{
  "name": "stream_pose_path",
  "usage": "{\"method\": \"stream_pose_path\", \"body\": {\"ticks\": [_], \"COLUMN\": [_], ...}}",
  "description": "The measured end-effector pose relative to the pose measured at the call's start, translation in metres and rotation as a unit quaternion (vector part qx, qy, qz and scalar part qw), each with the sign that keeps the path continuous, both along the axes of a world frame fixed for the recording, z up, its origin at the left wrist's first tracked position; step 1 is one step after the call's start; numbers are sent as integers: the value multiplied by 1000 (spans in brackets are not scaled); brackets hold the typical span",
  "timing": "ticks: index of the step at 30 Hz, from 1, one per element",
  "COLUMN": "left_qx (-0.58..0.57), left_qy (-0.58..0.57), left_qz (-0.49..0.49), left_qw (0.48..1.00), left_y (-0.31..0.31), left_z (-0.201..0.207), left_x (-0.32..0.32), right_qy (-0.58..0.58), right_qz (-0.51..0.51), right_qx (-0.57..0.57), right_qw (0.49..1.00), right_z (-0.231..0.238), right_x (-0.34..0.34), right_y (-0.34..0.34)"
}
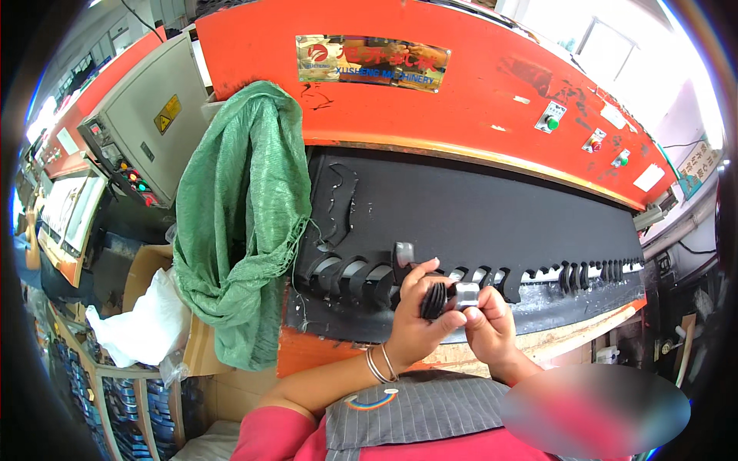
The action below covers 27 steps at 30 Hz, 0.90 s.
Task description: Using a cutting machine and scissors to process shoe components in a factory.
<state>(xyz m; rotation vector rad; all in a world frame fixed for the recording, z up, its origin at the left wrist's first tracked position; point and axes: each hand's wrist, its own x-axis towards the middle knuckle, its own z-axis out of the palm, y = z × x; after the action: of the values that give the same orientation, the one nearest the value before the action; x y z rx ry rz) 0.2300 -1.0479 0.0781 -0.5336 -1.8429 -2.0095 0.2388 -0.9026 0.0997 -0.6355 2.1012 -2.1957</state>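
Observation:
Near the front edge of the black cutting bed [477,207], my left hand [415,319] is closed round a small stack of thin black curved pieces [435,300]. My right hand [493,326] pinches a short, shiny silver piece [466,296] against the end of that stack. Whether the silver part is joined to the black ones I cannot tell. Just beyond my left fingers stands a dark curved piece with a shiny face [403,255]. Beside my hands, a row of black curved pieces [350,278] runs along the bed, with pale gaps between them.
A red machine beam [477,84] with push buttons spans the back. Green woven cloth [246,223] hangs at the left, beside a white bag [146,323] in a cardboard box [201,346]. A grey control cabinet [150,115] stands behind. One black curved strip [338,203] lies apart on the bed.

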Motion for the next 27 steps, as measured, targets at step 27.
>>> {"method": "stream_pose_path", "body": {"ticks": [27], "left_qx": [380], "left_qy": [-439], "left_qz": [-81], "left_qw": [810], "left_y": [-48], "left_z": [-97], "left_x": [24], "right_qy": [318], "right_qz": [-81], "right_qx": [645], "right_qw": [690], "right_z": [-30], "right_x": [-112], "right_y": [11]}}
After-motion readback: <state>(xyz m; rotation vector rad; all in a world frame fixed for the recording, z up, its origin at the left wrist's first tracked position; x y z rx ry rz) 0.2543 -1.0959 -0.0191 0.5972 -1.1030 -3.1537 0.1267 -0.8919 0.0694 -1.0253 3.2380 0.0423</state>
